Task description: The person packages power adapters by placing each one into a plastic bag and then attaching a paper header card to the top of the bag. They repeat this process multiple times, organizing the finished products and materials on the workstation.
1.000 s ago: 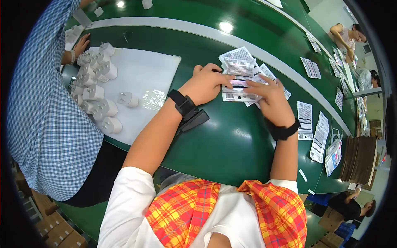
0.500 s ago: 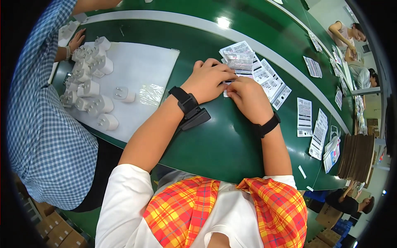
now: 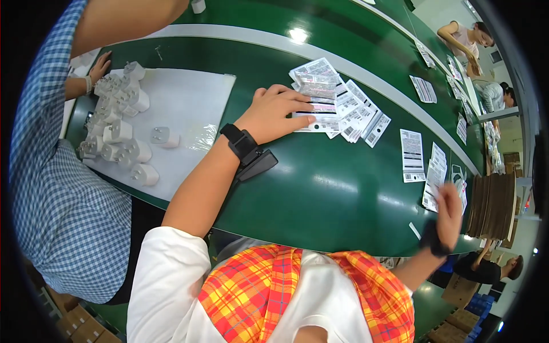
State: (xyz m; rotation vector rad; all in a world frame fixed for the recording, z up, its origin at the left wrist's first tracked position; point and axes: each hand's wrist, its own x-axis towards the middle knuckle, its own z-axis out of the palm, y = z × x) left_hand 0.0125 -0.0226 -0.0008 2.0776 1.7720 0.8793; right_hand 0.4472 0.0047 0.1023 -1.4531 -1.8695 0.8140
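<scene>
My left hand (image 3: 276,112) lies with fingers stretched on a flat white printed package (image 3: 318,86), pressing it to the green table. Beneath and beside that package several similar ones (image 3: 355,117) fan out to the right, some with a round hang hole at the end. My right hand (image 3: 450,212), smeared by motion, is over at the right, close to another small stack of printed packages (image 3: 434,177). Whether it holds anything is not visible. A single printed package (image 3: 412,155) lies left of that stack.
White plug adapters (image 3: 117,108) crowd a pale sheet (image 3: 189,91) at left, with one adapter (image 3: 165,136) apart. A co-worker in a blue checked shirt (image 3: 68,211) stands close on the left. Stacked brown cardboard (image 3: 490,206) rises at right. A pale raised strip (image 3: 251,37) crosses the table.
My right hand has left the packages beside my left hand and swung right, toward the small stack. My left hand stays on the package. The co-worker's near arm has come further into view.
</scene>
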